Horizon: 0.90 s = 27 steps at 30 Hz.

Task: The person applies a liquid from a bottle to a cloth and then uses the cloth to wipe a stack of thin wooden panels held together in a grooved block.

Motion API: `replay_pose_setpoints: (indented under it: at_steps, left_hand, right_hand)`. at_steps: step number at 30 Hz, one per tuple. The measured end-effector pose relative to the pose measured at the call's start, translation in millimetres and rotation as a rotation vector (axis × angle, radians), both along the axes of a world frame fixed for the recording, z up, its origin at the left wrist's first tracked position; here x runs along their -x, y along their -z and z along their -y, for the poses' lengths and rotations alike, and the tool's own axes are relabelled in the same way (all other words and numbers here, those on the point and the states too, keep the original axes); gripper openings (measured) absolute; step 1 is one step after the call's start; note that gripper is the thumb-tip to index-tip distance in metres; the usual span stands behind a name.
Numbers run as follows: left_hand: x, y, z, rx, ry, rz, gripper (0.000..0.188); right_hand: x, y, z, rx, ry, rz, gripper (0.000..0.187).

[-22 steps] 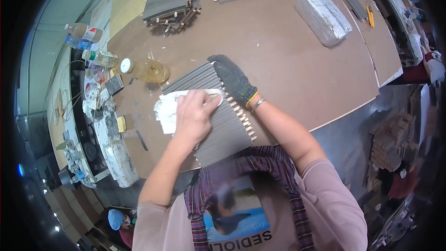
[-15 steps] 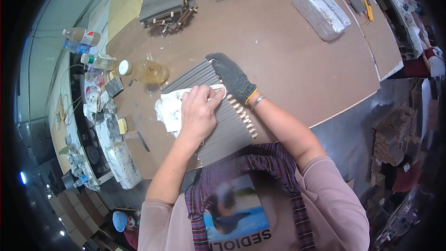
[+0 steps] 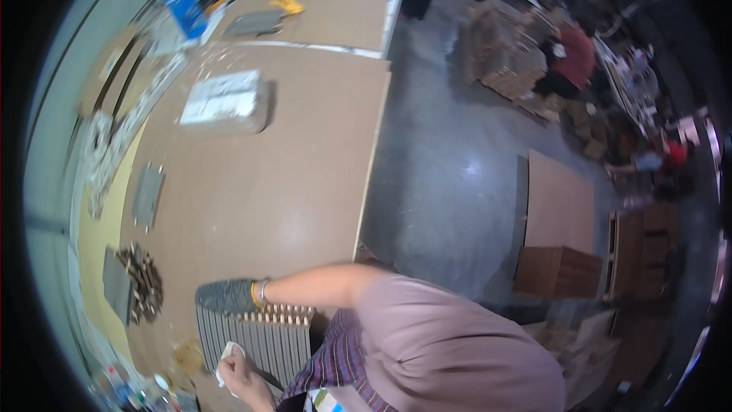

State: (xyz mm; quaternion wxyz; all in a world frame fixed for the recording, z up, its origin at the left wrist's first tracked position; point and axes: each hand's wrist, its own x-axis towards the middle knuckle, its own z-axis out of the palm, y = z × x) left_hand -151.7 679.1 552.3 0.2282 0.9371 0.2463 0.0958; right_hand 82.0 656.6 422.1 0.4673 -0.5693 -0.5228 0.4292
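Observation:
A row of narrow grey boards (image 3: 255,342), packed side by side, lies on the brown table near my body. Pale wooden pegs (image 3: 286,313) stick out along its right side. Bare and closed, my left hand (image 3: 241,380) pinches a crumpled white cloth (image 3: 230,349) against the boards' upper faces. My right hand (image 3: 226,297), in a dark grey knitted glove with a yellow cuff edge, lies along the pegged side at the far corner of the row. Its gloved fingers look stretched out; their tips are blurred.
Beyond the boards, the table (image 3: 297,160) holds a wrapped silvery package (image 3: 223,104). On the left are a single pegged board (image 3: 148,197) and a pile of pegged boards (image 3: 118,284). A yellow cutter (image 3: 288,5) and blue can (image 3: 184,8) stand farther off. People and cardboard stacks (image 3: 503,53) are at right.
The view has swung to the right, bringing in the floor and stacks there. The white cloth in my left hand looks more bunched; my gloved right hand stays at the pegged side.

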Motion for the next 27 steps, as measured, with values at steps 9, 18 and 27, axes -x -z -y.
replay_pose_setpoints:
  at_steps: [9, 18, 27]
  left_hand:
    - [-66, -32, 8, -0.167, 0.328, 0.326, 0.030]
    - [-155, 3, 64, 0.135, 0.575, 0.367, 0.031]
    - [-185, 16, 129, 0.320, 0.790, 0.348, 0.033]
  right_hand:
    - [1, -23, 12, -0.282, 0.300, 0.000, 0.041]
    - [-16, 12, 5, -0.503, 0.415, 0.631, 0.036]
    - [7, 47, 134, -0.751, 0.624, 0.694, 0.035]
